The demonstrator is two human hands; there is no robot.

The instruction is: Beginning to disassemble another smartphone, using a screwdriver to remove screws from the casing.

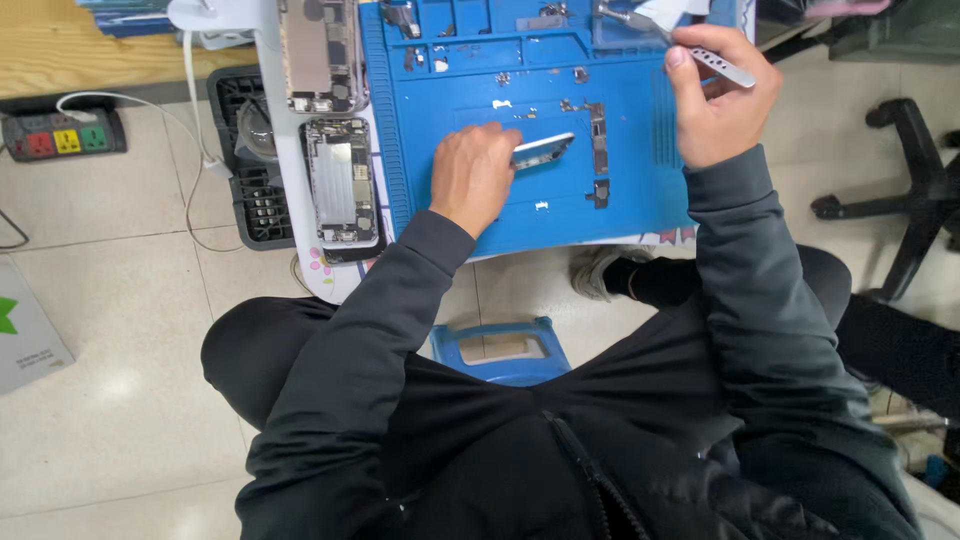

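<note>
My left hand rests on the blue repair mat and grips a small silver phone part tilted up on its edge. My right hand is raised at the mat's far right and holds metal tweezers, whose tips point toward the mat's upper compartments. Small metal brackets and screws lie on the mat between the two hands. Both arms wear dark sleeves.
Two opened phone bodies lie on the white table to the left of the mat. A power strip and a white cable sit on the floor at left. A blue stool stands below, an office chair base at right.
</note>
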